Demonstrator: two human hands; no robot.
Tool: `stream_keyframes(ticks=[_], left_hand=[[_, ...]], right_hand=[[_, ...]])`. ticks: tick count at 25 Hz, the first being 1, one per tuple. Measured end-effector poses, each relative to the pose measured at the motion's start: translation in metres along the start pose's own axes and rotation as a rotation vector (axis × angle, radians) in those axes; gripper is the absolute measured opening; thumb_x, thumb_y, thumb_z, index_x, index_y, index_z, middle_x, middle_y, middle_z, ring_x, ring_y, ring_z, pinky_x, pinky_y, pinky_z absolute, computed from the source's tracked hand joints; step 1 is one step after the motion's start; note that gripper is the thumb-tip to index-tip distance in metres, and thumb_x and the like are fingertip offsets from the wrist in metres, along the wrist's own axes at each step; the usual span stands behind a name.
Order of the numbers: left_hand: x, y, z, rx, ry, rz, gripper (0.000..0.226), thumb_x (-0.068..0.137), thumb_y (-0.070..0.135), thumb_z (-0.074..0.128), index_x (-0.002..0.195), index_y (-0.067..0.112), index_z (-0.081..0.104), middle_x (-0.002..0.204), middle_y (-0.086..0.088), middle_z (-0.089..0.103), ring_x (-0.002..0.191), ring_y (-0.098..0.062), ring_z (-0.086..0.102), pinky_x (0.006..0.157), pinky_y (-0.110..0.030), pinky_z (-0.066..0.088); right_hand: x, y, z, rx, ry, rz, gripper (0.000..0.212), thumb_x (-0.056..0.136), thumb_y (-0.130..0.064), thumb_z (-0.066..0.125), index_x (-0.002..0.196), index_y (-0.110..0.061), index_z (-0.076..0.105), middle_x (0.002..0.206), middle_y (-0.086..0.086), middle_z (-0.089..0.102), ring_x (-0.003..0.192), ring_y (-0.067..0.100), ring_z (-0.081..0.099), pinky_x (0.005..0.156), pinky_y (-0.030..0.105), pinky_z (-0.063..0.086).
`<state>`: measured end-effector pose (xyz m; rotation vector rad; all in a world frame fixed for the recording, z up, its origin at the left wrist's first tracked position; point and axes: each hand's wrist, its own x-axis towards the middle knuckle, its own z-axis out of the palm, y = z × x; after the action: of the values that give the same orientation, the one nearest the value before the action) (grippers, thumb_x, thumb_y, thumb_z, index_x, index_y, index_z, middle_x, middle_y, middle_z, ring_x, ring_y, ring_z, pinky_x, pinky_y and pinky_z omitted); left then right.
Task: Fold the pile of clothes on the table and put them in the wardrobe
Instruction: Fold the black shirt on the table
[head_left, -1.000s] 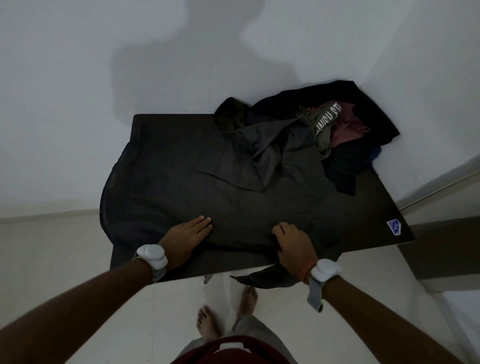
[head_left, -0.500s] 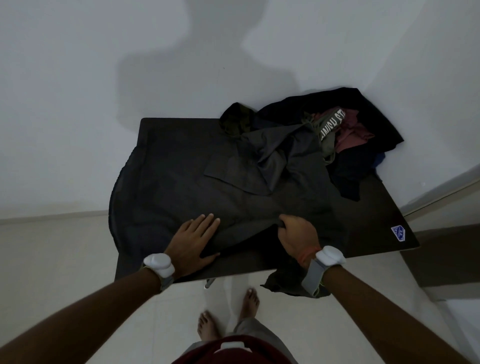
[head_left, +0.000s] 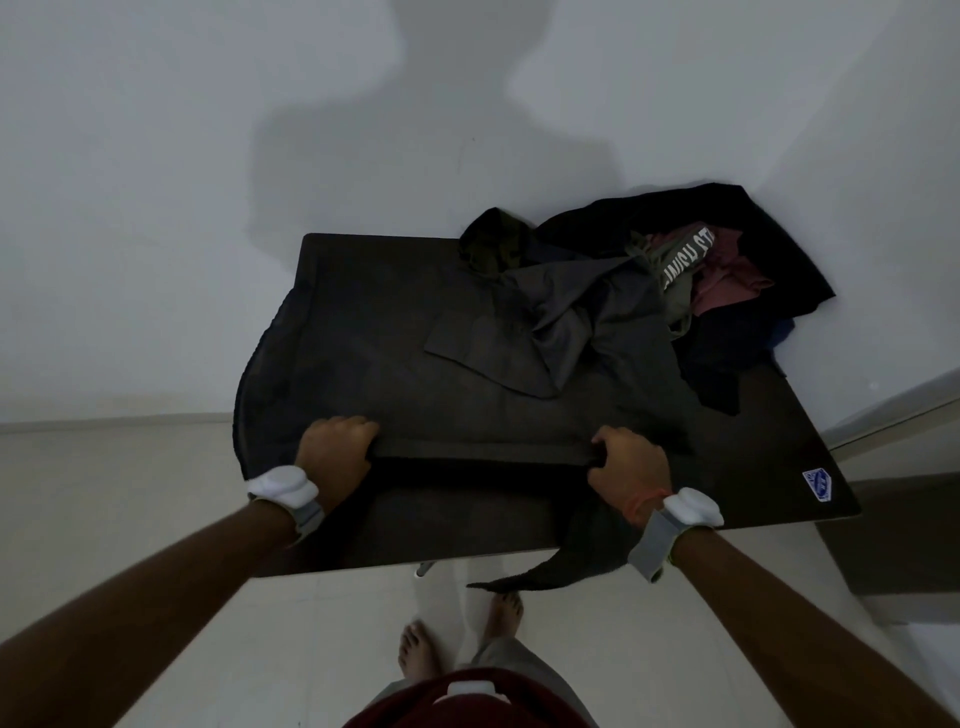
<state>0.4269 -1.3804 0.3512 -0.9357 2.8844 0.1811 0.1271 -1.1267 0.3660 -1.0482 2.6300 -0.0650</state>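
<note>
A dark grey garment (head_left: 415, 364) lies spread over the dark table (head_left: 769, 467), its left side hanging past the table edge. My left hand (head_left: 332, 457) grips its near hem on the left. My right hand (head_left: 628, 473) grips the same hem on the right, and the hem runs taut between them. A loose corner of the garment (head_left: 566, 566) dangles over the table's front edge. A pile of clothes (head_left: 691, 275) sits at the far right corner, with black, olive and pink pieces.
White walls close off the table at the back and right. A sticker (head_left: 817, 486) marks the table's near right corner. My bare feet (head_left: 457, 639) stand on the pale tiled floor below the front edge.
Both hands went from lying flat on the garment to gripping its near hem. The hem is now lifted and pulled straight between them.
</note>
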Motion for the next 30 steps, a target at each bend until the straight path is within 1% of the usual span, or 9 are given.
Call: stream_keyframes(ticks=[3, 7, 9, 12, 15, 20, 24, 28, 30], left_hand=[[-0.001, -0.013, -0.018, 0.035, -0.066, -0.104, 0.014, 0.075, 0.016, 0.074, 0.089, 0.016, 0.076, 0.091, -0.010, 0.074, 0.085, -0.035, 0.071, 0.074, -0.040, 0.056], [0.005, -0.019, -0.032, 0.237, -0.185, -0.134, 0.027, 0.094, 0.030, 0.056, 0.117, 0.024, 0.069, 0.116, -0.004, 0.070, 0.105, -0.025, 0.067, 0.086, -0.033, 0.051], [0.006, -0.019, -0.034, 0.228, -0.228, -0.135, 0.030, 0.094, 0.032, 0.055, 0.119, 0.021, 0.066, 0.120, -0.006, 0.067, 0.108, -0.026, 0.066, 0.088, -0.034, 0.050], [0.013, -0.024, -0.039, 0.120, -0.274, -0.177, 0.034, 0.093, 0.033, 0.056, 0.123, 0.017, 0.062, 0.124, -0.010, 0.063, 0.113, -0.028, 0.063, 0.092, -0.034, 0.048], [0.032, -0.041, -0.050, -0.012, -0.228, -0.270, 0.043, 0.089, 0.030, 0.062, 0.130, 0.018, 0.061, 0.128, -0.014, 0.062, 0.116, -0.033, 0.061, 0.093, -0.036, 0.048], [0.070, -0.065, -0.058, -0.080, -0.152, -0.360, 0.044, 0.088, 0.026, 0.062, 0.131, 0.019, 0.063, 0.127, -0.016, 0.064, 0.114, -0.036, 0.063, 0.092, -0.038, 0.049], [0.093, -0.069, -0.042, 0.003, -0.206, -0.393, 0.039, 0.089, 0.032, 0.063, 0.126, 0.020, 0.065, 0.123, -0.012, 0.066, 0.114, -0.033, 0.064, 0.089, -0.035, 0.049], [0.108, -0.070, -0.028, 0.002, -0.168, -0.343, 0.045, 0.082, 0.028, 0.069, 0.124, 0.013, 0.067, 0.122, -0.013, 0.066, 0.115, -0.036, 0.060, 0.091, -0.041, 0.051], [0.116, -0.064, -0.028, 0.006, -0.125, -0.253, 0.047, 0.074, 0.031, 0.065, 0.117, 0.010, 0.065, 0.116, -0.013, 0.065, 0.108, -0.038, 0.059, 0.083, -0.043, 0.050]], right_hand=[[0.003, 0.013, 0.002, -0.311, -0.113, 0.129, 0.051, 0.083, -0.036, 0.069, 0.130, -0.020, 0.054, 0.132, 0.008, 0.056, 0.124, 0.031, 0.053, 0.107, 0.046, 0.040], [0.019, 0.024, -0.006, -0.493, 0.116, 0.163, 0.038, 0.080, -0.020, 0.072, 0.117, -0.012, 0.065, 0.122, 0.018, 0.062, 0.119, 0.040, 0.053, 0.112, 0.062, 0.030], [0.033, 0.028, -0.020, -0.460, 0.244, 0.107, 0.024, 0.077, -0.010, 0.072, 0.101, -0.006, 0.070, 0.106, 0.023, 0.065, 0.108, 0.044, 0.057, 0.109, 0.065, 0.032], [0.054, 0.029, -0.047, -0.378, 0.407, -0.033, 0.017, 0.074, -0.009, 0.065, 0.090, -0.007, 0.069, 0.091, 0.020, 0.064, 0.093, 0.042, 0.059, 0.101, 0.057, 0.041], [0.073, 0.019, -0.064, -0.195, 0.367, -0.038, 0.028, 0.069, -0.008, 0.070, 0.097, -0.010, 0.068, 0.096, 0.016, 0.064, 0.092, 0.040, 0.059, 0.087, 0.046, 0.042], [0.115, 0.012, -0.066, 0.070, 0.360, -0.019, 0.031, 0.069, -0.007, 0.069, 0.100, -0.011, 0.068, 0.101, 0.015, 0.065, 0.093, 0.043, 0.059, 0.078, 0.044, 0.049], [0.154, 0.006, -0.065, 0.071, 0.260, -0.018, 0.035, 0.069, -0.008, 0.070, 0.103, -0.011, 0.068, 0.105, 0.016, 0.065, 0.097, 0.042, 0.059, 0.083, 0.046, 0.050], [0.186, -0.001, -0.055, -0.040, -0.138, -0.032, 0.056, 0.075, -0.020, 0.070, 0.128, -0.012, 0.056, 0.125, 0.015, 0.061, 0.115, 0.038, 0.058, 0.099, 0.047, 0.047], [0.197, -0.008, -0.059, -0.035, -0.316, -0.055, 0.067, 0.074, -0.027, 0.071, 0.135, -0.012, 0.047, 0.130, 0.014, 0.057, 0.117, 0.035, 0.056, 0.101, 0.046, 0.048]])
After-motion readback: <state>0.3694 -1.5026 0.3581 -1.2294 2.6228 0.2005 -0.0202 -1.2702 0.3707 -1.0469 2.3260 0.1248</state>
